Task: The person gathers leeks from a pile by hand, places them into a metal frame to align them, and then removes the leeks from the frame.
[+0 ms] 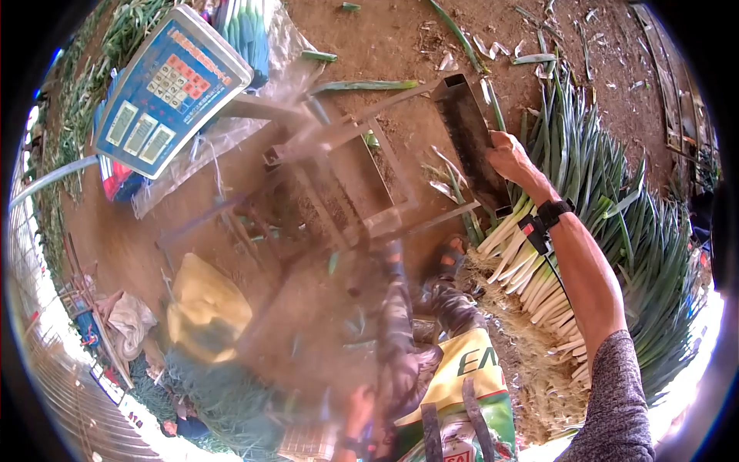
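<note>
My right hand (512, 163), with a dark strap and a small device at the wrist, is closed on the edge of a rusty brown metal bar (466, 127). The bar belongs to a welded metal frame (396, 165) standing on the soil. Just right of that hand lies a large pile of green onions (581, 154), white root ends toward me. My left hand (358, 408) is low in the view beside my left leg, smeared by motion, so its fingers do not show clearly. A blue digital scale display (173, 92) stands on an arm left of the frame.
Clear plastic sheeting (173, 189) and bundled green onions (245, 31) lie behind the display. Loose onion leaves (366, 85) are scattered on the soil. A yellow sack (208, 296) sits at left. Wooden slats (666, 85) edge the far right. I wear a printed yellow-green apron (469, 358).
</note>
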Demonstrator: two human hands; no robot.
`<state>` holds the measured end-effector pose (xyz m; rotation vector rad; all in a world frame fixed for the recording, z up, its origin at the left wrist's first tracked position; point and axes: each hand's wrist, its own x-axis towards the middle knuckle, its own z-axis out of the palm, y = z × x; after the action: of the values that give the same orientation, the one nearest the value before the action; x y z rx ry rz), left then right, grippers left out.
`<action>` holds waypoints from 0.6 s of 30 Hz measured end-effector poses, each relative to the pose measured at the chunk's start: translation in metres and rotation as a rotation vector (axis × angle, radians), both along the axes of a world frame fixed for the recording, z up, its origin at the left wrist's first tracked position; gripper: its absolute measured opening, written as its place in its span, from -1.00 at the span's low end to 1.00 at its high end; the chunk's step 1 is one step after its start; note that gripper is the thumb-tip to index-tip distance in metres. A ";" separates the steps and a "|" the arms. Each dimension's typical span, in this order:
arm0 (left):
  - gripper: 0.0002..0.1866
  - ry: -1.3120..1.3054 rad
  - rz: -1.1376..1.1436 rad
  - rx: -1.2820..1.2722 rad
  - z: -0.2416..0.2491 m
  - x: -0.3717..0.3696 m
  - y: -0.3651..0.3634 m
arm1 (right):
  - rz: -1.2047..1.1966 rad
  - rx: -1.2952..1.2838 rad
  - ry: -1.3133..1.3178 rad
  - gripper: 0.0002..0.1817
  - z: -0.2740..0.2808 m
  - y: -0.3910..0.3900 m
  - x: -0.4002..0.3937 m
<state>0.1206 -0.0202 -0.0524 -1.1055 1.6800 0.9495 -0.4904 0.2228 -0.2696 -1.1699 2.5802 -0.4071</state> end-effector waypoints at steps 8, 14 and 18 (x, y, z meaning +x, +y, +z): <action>-0.65 -0.014 0.085 0.049 0.002 -0.014 0.005 | 0.162 -0.101 0.157 -0.83 -0.012 -0.008 -0.001; -0.64 -0.045 0.028 0.032 -0.008 0.002 0.001 | -0.057 -0.142 -0.116 -0.83 -0.001 -0.064 0.034; -0.64 -0.012 0.105 0.034 -0.007 0.005 0.003 | -0.132 -0.039 -0.213 -0.92 -0.002 -0.077 0.043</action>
<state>0.1256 -0.0170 -0.0589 -1.1836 1.6040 1.0315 -0.4473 0.1456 -0.2719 -0.9162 2.4802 -0.5798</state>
